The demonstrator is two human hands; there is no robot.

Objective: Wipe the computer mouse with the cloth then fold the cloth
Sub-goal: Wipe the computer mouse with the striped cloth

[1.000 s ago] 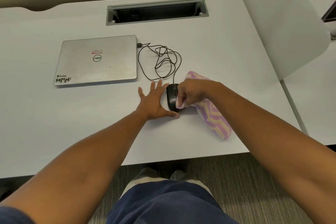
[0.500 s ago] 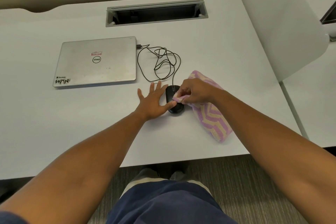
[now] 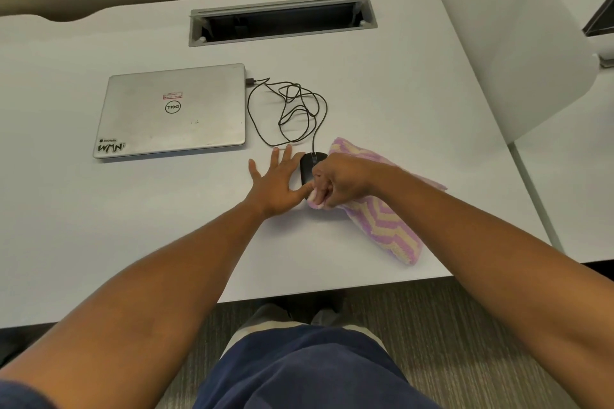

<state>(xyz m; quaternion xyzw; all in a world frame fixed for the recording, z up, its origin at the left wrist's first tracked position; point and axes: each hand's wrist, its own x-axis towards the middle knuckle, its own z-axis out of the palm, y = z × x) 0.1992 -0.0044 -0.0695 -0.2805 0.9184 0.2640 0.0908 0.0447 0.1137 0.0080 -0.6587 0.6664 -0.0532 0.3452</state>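
A black wired computer mouse [image 3: 307, 167] lies on the white desk [image 3: 382, 103], mostly covered by my hands. My right hand [image 3: 339, 181] is shut on a bunched corner of the pink-and-yellow zigzag cloth [image 3: 388, 226] and presses it against the mouse's near right side. The rest of the cloth trails under my right forearm toward the desk's front edge. My left hand [image 3: 277, 181] lies flat with fingers spread, its thumb against the mouse's left side.
A closed silver laptop [image 3: 172, 111] lies at the left. The mouse cable [image 3: 292, 109] coils between laptop and mouse. A cable slot [image 3: 282, 20] is at the back, a white divider panel [image 3: 518, 43] at the right.
My right hand has drawn the cloth corner from the top of the mouse toward its near end. The left hand has stayed flat beside the mouse.
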